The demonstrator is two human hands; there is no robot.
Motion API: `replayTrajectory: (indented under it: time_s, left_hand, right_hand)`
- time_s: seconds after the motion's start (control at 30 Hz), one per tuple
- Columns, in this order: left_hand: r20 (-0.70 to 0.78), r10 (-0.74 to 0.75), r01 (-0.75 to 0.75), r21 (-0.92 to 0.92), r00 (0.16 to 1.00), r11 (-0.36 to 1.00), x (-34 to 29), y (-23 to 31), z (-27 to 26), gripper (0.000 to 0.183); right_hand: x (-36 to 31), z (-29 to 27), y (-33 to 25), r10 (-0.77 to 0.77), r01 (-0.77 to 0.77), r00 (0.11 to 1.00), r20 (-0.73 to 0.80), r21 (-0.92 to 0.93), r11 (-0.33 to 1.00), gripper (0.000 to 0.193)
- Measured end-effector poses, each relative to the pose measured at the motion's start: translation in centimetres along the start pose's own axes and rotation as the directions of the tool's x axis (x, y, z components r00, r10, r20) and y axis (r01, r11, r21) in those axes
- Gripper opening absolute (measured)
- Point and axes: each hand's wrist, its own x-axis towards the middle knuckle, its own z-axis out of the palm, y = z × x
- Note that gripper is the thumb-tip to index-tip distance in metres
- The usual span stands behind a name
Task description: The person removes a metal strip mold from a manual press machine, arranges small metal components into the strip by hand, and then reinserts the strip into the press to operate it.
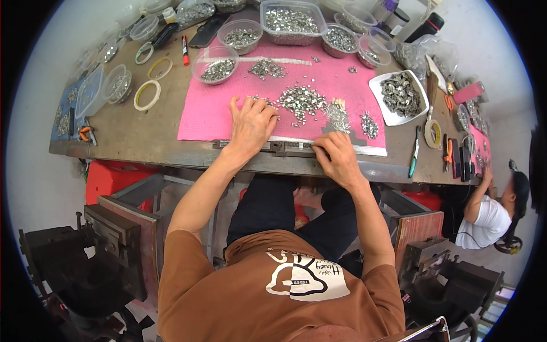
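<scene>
My left hand (252, 126) rests at the near part of a pink mat (199, 119), fingers bent and spread. Its fingertips touch the mat beside a few small silvery metal pieces at the left edge of a loose pile (302, 102). Along the table's front edge lies a narrow dark metal bar fixture (279, 146) with small pieces in a slot. My right hand (338, 155) is closed over the fixture's right part, thumb and finger pinched together; what is between them is too small to tell. Behind that hand sits a heap of thin silvery strips (338, 117).
Clear plastic bowls (216, 67) and a rectangular tub (292, 24) of metal pieces line the back. To the right stand a white dish (397, 98), a toothbrush (415, 151) and pliers (447, 155); tape rolls (147, 95) lie left. Another person (490, 211) works at far right.
</scene>
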Motion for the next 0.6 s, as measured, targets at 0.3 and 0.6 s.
replayTrajectory:
  time_s: [0.3, 0.6]
  left_hand:
    - [-0.019, -0.044, 0.043, -0.084, 0.999, 0.996, -0.8, -1.0, -1.4, 0.007]
    - [0.056, -0.151, 0.159, -0.157, 0.987, 0.975, -1.4, -1.4, -3.1, 0.008]
  right_hand:
    - [5.1, 3.7, 0.7, 0.042, -0.042, 0.999, -0.023, 0.016, 0.999, 0.011]
    - [7.6, 7.0, 0.7, 0.047, -0.042, 0.999, 0.027, -0.17, 0.984, 0.008]
